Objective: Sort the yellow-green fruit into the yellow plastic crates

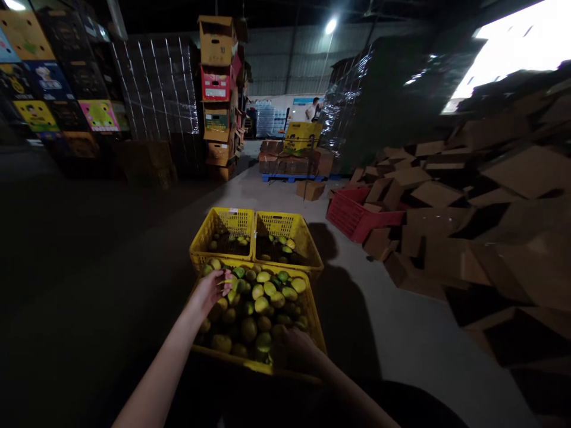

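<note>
A yellow plastic crate full of green and yellow lemons stands right in front of me. My left hand is over the crate's left side, its fingers bent and apart beside a greenish lemon; no fruit shows clearly in its grasp. Low on the crate's right side, my right hand reaches in among the darker fruit. Shadow hides its fingertips, so whether it grips a lemon is unclear. Behind this crate stand two more yellow crates, the left one and the right one, each with some lemons at the bottom.
Flattened and open cardboard boxes pile up on the right, around a red crate. Stacked cartons and wrapped pallets stand behind on the left. Farther back are a blue pallet with boxes and another person.
</note>
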{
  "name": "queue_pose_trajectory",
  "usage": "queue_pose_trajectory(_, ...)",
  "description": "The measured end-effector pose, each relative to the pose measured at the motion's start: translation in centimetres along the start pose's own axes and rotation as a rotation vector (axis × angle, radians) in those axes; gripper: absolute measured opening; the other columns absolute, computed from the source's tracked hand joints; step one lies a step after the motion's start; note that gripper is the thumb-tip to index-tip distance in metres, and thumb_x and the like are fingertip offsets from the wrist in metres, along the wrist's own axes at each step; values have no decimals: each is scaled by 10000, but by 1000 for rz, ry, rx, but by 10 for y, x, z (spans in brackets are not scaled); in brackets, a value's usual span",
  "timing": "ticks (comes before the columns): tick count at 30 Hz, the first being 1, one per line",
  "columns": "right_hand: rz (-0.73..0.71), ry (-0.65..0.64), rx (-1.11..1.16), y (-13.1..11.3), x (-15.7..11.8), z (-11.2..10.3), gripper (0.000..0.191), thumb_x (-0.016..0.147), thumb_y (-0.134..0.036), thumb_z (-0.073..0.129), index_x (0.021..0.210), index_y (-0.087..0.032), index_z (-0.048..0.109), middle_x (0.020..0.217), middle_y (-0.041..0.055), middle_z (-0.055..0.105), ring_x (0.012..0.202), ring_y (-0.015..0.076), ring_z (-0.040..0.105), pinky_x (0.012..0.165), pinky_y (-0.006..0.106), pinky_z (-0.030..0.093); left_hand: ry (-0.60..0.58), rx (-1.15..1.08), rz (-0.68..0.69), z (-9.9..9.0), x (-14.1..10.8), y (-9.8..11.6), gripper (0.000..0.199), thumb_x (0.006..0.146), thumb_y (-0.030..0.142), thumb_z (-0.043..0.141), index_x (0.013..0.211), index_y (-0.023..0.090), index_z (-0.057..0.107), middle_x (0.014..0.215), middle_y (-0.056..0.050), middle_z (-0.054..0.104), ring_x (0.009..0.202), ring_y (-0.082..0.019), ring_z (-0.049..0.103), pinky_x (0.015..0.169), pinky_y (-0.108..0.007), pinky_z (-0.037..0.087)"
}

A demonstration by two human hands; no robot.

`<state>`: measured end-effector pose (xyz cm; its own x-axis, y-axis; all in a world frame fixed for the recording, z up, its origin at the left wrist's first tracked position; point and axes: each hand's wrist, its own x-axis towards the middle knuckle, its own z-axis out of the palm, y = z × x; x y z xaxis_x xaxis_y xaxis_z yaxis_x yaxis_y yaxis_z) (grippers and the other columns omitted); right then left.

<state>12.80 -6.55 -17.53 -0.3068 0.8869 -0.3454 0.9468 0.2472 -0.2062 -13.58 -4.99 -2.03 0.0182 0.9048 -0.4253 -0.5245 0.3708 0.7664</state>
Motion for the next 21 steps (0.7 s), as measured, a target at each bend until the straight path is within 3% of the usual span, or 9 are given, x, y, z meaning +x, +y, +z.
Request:
queue_pose_trajectory(6, -25, -89, -14, -2, -2, 0, 350, 793, -407, 545, 1047, -198, 664, 1028, 150, 713, 985, 329, 658, 788, 391, 459, 18, 22, -4, 0, 1, -3, 158, 856, 148, 451, 834, 117, 604, 712, -43, 660, 534, -95, 579, 501, -189, 446)
queue_pose_trajectory(9, -54, -95, 4, -8, -2, 4, 371, 708, -403, 632, 990, -170, 692, 1089, 186, 687, 1159, 402, 553, 935, 488, 388, 4, 29, -1, 0, 2, -4, 159, 851, 144, 447, 820, 119, 601, 707, -41, 653, 533, -97, 579, 508, -193, 448)
queue_pose_trajectory(12, -60, -99, 71, -14, -1, 9, 312, 661, -364, 667, 879, -145, 710, 1050, 198, 691, 1174, 430, 523, 972, 526, 340, -6, 39, -11, 0, 4, -5, 137, 832, 142, 466, 802, 127, 600, 704, -39, 650, 526, -94, 571, 512, -191, 446)
queue_pose_trajectory(18, 5, -84, 407, -13, 4, 9, 133, 655, -297, 640, 692, -170, 639, 801, 91, 694, 953, 320, 613, 900, 448, 402, 23, 67, -32, -2, 9, -8, 169, 835, 161, 458, 788, 133, 618, 709, -42, 657, 555, -100, 583, 556, -189, 471)
queue_pose_trajectory(21, -26, -56, 729, -10, 5, -4, 231, 763, -392, 527, 693, -187, 607, 733, 64, 679, 833, 259, 628, 760, 376, 484, 54, 90, -18, -8, 12, -8, 186, 837, 172, 453, 790, 132, 628, 718, -39, 657, 574, -101, 589, 578, -190, 475)
